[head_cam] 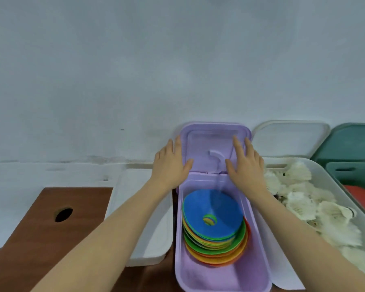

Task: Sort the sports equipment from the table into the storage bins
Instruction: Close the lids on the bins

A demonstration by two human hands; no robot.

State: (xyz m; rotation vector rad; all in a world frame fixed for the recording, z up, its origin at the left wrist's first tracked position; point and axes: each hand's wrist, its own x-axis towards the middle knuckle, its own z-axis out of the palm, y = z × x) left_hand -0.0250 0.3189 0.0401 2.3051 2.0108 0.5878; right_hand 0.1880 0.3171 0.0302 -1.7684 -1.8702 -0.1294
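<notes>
A purple storage bin [259,260] stands in front of me with a stack of flat coloured discs [213,226] inside, a blue one on top. Its purple lid [211,140] stands raised against the wall behind it. My left hand [170,165] lies with straight fingers on the lid's left edge. My right hand [246,165] lies flat on the lid's right side. Neither hand grips anything.
A white bin [148,218] stands left of the purple one. On the right, a white bin [346,199] holds several white feather shuttlecocks [299,203], its lid [289,140] raised. A green bin [350,144] is at the far right. The brown table [30,239] has a round hole [63,214].
</notes>
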